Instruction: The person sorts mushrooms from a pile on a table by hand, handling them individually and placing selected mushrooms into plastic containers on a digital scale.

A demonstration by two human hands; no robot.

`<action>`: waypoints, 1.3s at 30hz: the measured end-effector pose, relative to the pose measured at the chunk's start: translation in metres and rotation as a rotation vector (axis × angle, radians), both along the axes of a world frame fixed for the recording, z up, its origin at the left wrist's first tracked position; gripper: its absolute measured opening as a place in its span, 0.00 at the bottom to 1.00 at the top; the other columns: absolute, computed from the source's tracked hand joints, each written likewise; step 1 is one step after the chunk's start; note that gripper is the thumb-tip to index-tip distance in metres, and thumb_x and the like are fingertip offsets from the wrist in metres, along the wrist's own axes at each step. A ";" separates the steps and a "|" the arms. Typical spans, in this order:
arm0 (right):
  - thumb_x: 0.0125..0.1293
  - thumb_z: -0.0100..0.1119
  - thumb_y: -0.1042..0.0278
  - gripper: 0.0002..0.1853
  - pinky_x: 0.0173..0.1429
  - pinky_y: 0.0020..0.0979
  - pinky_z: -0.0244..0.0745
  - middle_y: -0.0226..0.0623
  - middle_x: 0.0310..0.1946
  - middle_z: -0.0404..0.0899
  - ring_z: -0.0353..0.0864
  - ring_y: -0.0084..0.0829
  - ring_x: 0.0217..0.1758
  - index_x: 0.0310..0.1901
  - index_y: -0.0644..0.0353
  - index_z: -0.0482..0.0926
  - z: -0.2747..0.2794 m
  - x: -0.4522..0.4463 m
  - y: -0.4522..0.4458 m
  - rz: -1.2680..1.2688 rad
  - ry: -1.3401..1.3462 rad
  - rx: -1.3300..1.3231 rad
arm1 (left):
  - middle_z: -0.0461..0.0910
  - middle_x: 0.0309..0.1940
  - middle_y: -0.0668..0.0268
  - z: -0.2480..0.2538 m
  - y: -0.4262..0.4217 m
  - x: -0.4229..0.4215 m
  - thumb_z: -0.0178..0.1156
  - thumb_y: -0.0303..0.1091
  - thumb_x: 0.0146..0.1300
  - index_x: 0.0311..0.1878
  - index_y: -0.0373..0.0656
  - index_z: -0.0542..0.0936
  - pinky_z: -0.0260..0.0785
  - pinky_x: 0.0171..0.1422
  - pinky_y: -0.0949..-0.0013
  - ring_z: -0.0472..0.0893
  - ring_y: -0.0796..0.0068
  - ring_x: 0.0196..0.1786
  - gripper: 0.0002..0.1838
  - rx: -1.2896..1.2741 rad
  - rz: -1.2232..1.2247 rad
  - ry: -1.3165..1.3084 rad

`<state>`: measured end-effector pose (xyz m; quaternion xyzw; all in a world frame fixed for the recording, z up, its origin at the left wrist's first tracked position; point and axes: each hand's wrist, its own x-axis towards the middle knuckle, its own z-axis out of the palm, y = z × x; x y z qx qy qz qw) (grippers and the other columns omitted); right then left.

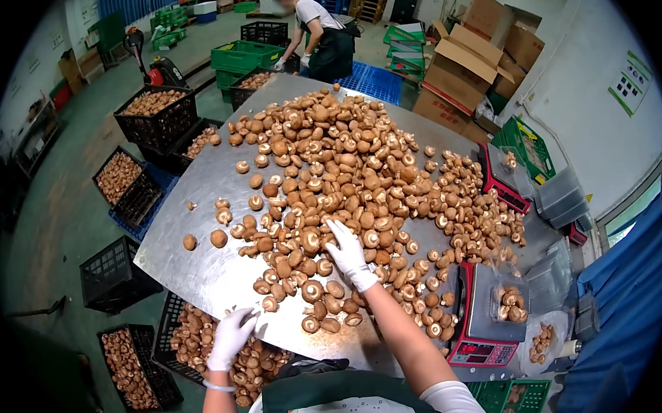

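A large heap of brown mushrooms (pixel 358 161) with pale stems covers much of the metal table (pixel 193 264). My right hand (pixel 348 256), in a white glove, reaches into the near side of the heap. Its fingers are stretched out over the mushrooms and touch them, without gripping one that I can see. At the table's near left edge is my left hand (pixel 232 336), also gloved, above a black crate (pixel 164 345) of mushrooms. The left fingers are slightly bent and apart, with nothing visible in them.
Right of the heap stand a red-framed scale (pixel 485 351) holding a box of mushrooms (pixel 509 304) and a second scale (pixel 503 173). Plastic boxes (pixel 559 196) line the right side. Black crates (pixel 157 118) stand left. A co-worker (pixel 323 33) bends over crates behind the table.
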<state>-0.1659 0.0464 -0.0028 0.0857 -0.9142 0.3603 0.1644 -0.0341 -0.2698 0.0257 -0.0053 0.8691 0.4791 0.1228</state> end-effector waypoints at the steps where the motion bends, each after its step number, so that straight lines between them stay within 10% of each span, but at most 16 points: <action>1: 0.59 0.61 0.69 0.30 0.62 0.37 0.70 0.47 0.64 0.66 0.70 0.47 0.61 0.65 0.55 0.66 -0.003 -0.003 -0.004 0.035 -0.078 0.111 | 0.83 0.43 0.52 0.005 0.014 -0.008 0.61 0.36 0.60 0.51 0.37 0.80 0.74 0.53 0.63 0.82 0.56 0.47 0.18 -0.030 -0.038 0.065; 6: 0.54 0.65 0.69 0.31 0.60 0.40 0.72 0.42 0.56 0.71 0.70 0.46 0.58 0.61 0.57 0.69 -0.021 0.012 -0.012 0.135 -0.070 0.279 | 0.82 0.39 0.56 0.004 0.061 -0.020 0.63 0.38 0.59 0.51 0.46 0.80 0.74 0.48 0.62 0.82 0.57 0.43 0.17 -0.111 -0.234 0.314; 10: 0.61 0.57 0.67 0.19 0.54 0.32 0.73 0.38 0.45 0.79 0.78 0.36 0.49 0.54 0.60 0.77 -0.006 0.026 0.023 0.146 -0.297 -0.324 | 0.82 0.37 0.58 -0.009 0.074 -0.026 0.63 0.37 0.59 0.51 0.45 0.80 0.74 0.46 0.62 0.81 0.56 0.41 0.17 -0.030 -0.177 0.290; 12: 0.67 0.54 0.64 0.16 0.47 0.25 0.74 0.28 0.42 0.77 0.76 0.23 0.42 0.55 0.57 0.77 0.005 0.033 0.040 0.084 -0.655 -1.031 | 0.81 0.43 0.59 -0.016 0.083 -0.031 0.63 0.35 0.57 0.55 0.45 0.78 0.73 0.50 0.62 0.80 0.57 0.45 0.20 -0.070 -0.205 0.290; 15: 0.70 0.52 0.56 0.18 0.46 0.33 0.78 0.35 0.47 0.80 0.80 0.28 0.47 0.52 0.59 0.77 -0.002 0.044 0.052 0.150 -0.678 -1.454 | 0.73 0.58 0.59 -0.013 0.107 -0.040 0.66 0.34 0.53 0.65 0.48 0.69 0.73 0.55 0.63 0.78 0.59 0.54 0.33 -0.285 -0.338 0.467; 18: 0.71 0.50 0.54 0.18 0.42 0.31 0.78 0.34 0.40 0.81 0.80 0.27 0.43 0.48 0.60 0.79 -0.021 0.051 0.053 0.081 -0.694 -1.357 | 0.70 0.61 0.61 -0.035 0.117 -0.049 0.66 0.34 0.52 0.66 0.48 0.68 0.72 0.55 0.60 0.76 0.57 0.55 0.35 -0.296 -0.406 0.443; 20: 0.69 0.54 0.57 0.15 0.43 0.30 0.76 0.35 0.35 0.82 0.81 0.30 0.40 0.43 0.61 0.81 -0.006 0.059 0.040 0.051 -0.516 -0.820 | 0.74 0.56 0.60 -0.036 0.117 -0.052 0.66 0.33 0.53 0.67 0.48 0.67 0.73 0.52 0.64 0.79 0.62 0.47 0.36 -0.288 -0.388 0.546; 24: 0.62 0.61 0.55 0.15 0.48 0.36 0.75 0.42 0.39 0.82 0.80 0.42 0.45 0.43 0.57 0.83 0.012 0.078 0.012 0.080 -0.324 0.215 | 0.78 0.44 0.63 -0.027 0.107 -0.051 0.56 0.39 0.69 0.69 0.45 0.65 0.71 0.37 0.78 0.77 0.78 0.33 0.27 0.781 0.010 -0.301; 27: 0.61 0.62 0.56 0.16 0.46 0.34 0.75 0.38 0.36 0.80 0.80 0.40 0.40 0.47 0.54 0.82 0.002 0.080 -0.001 0.070 -0.253 0.078 | 0.81 0.46 0.55 -0.048 0.087 -0.056 0.40 0.56 0.73 0.61 0.39 0.69 0.75 0.42 0.74 0.82 0.74 0.38 0.30 1.310 -0.028 -0.656; 30: 0.60 0.64 0.58 0.21 0.48 0.32 0.74 0.39 0.38 0.80 0.80 0.36 0.42 0.54 0.54 0.80 0.030 0.079 -0.020 0.151 -0.299 -0.299 | 0.82 0.42 0.55 -0.019 0.087 -0.052 0.39 0.58 0.73 0.60 0.36 0.69 0.74 0.39 0.74 0.82 0.72 0.34 0.31 1.432 0.065 -0.706; 39: 0.55 0.69 0.65 0.31 0.64 0.34 0.67 0.46 0.58 0.74 0.74 0.40 0.61 0.62 0.61 0.72 0.071 0.086 -0.057 0.356 -0.261 -0.289 | 0.68 0.12 0.71 -0.025 0.090 -0.044 0.34 0.59 0.73 0.44 0.43 0.76 0.55 0.24 0.77 0.64 0.79 0.15 0.29 1.688 0.053 -0.757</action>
